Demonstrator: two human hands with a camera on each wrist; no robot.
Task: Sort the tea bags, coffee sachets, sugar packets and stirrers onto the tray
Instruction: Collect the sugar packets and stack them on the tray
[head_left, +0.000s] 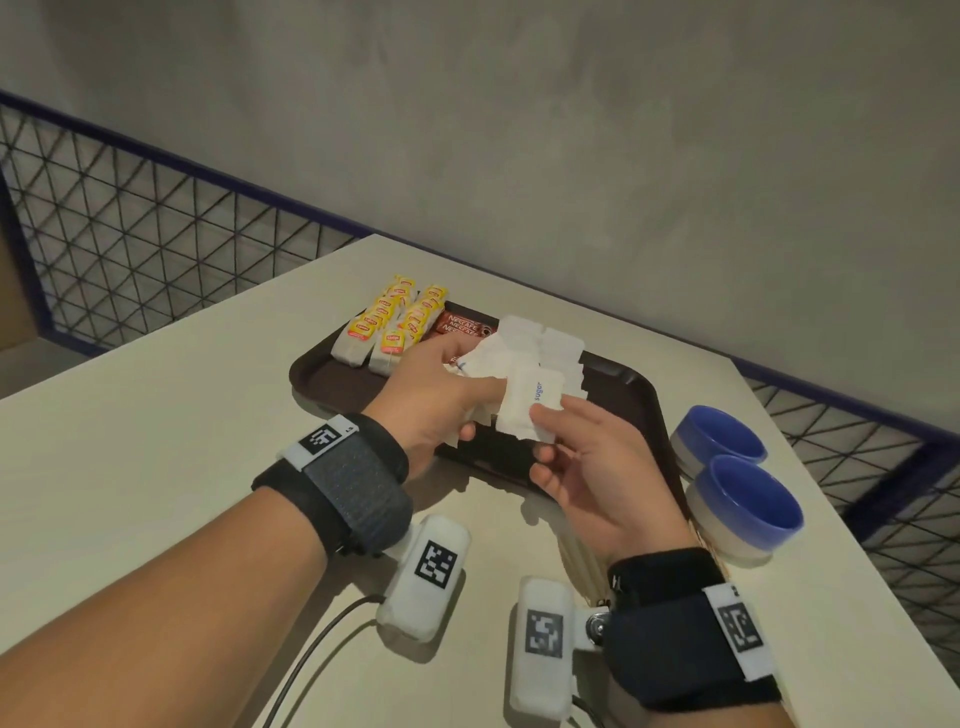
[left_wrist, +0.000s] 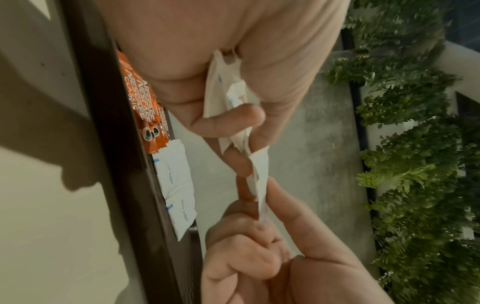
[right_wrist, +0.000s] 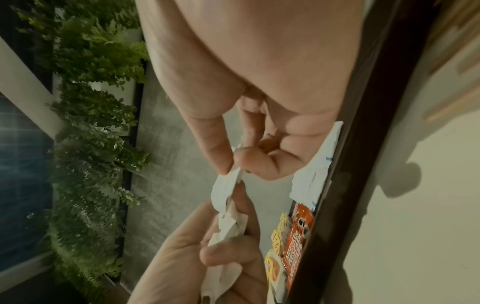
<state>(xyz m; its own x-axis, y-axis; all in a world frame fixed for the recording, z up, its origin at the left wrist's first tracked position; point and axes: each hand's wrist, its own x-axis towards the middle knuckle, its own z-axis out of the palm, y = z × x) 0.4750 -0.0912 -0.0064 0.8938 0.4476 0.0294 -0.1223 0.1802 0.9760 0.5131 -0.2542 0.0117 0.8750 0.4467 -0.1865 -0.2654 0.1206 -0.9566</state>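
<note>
Over the tray (head_left: 641, 384), our left hand (head_left: 431, 400) grips a bunch of sugar packets (head_left: 488, 358), while our right hand (head_left: 592, 467) pinches one packet (head_left: 530, 405) at its edge. We should draw it out sideways, clamp the rest firmly, and lay it beside the sugar row (head_left: 561, 343), clear of the coffee (head_left: 460, 325).

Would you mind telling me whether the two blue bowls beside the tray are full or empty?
Empty, as far as the head view shows: both blue bowls stand upright on the table with bare blue insides.
</note>
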